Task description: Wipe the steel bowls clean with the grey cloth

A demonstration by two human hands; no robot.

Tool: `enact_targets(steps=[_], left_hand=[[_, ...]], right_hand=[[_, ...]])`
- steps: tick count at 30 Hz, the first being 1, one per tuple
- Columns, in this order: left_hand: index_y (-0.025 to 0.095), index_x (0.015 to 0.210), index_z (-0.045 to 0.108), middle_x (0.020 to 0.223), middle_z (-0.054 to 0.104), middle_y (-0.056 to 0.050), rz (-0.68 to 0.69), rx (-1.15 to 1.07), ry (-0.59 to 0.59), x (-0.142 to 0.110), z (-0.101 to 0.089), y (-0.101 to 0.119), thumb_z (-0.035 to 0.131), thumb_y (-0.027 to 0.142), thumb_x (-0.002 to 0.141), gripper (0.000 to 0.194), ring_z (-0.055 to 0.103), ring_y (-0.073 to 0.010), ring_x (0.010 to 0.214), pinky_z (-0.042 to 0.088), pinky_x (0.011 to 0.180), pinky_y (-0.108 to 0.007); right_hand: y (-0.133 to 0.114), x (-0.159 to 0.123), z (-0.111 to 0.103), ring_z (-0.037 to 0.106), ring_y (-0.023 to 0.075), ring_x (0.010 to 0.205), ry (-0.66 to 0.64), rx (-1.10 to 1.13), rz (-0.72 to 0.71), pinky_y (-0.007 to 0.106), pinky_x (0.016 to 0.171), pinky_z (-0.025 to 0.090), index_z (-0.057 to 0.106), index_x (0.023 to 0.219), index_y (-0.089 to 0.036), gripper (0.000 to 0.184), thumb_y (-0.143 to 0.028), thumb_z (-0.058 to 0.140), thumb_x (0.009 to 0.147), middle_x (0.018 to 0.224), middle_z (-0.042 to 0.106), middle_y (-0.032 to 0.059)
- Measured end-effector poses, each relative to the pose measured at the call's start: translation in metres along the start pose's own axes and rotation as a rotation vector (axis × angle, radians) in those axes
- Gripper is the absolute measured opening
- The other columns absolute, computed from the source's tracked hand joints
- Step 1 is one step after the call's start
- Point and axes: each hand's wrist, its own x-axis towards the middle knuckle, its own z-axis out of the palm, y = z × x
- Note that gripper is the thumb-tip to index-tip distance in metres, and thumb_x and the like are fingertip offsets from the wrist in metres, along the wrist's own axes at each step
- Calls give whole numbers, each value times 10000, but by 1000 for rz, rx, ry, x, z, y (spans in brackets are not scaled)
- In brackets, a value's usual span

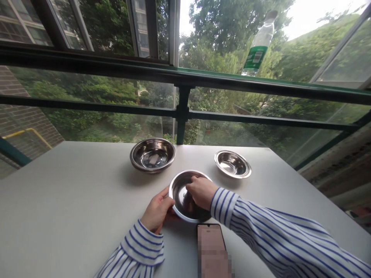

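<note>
Steel in hand, steady the bowl [183, 201] just beyond the phone [211, 247], pinched at its left side in the left hand [158, 209], with the right hand [203, 191] curled inside, its hold impossible to tell.

2 sleeves [272, 224] are blue-striped white, the bowls [182, 197] silver, the table [87, 216] white, the blurred phone screen [210, 240] seemingly pinkish.

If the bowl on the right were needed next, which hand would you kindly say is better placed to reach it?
Probably the right hand: it is nearer the right-hand bowl, with its fingers inside the nearest bowl, while the left hand, farther away, grips that bowl.
</note>
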Motion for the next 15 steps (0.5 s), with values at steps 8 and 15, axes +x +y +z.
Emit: enact_targets(steps=[8, 15], left_hand=[[159, 1298, 414, 523, 579, 32, 56, 63, -2, -1, -2, 3, 556, 163, 660, 653, 553, -148, 487, 500, 474, -278], [160, 1310, 393, 599, 592, 30, 153, 86, -31, -3, -2, 4, 578, 207, 675, 663, 571, -139, 485, 514, 456, -267]], right_hand=[[11, -12, -34, 579, 123, 817, 119, 173, -108, 208, 759, 429, 623, 1036, -216, 281, -135, 523, 786, 957, 617, 31], [-3, 3, 4, 528, 237, 919, 250, -72, -71, 318, 716, 441, 598, 1044, -143, 253, -169, 450, 842, 1013, 547, 144]])
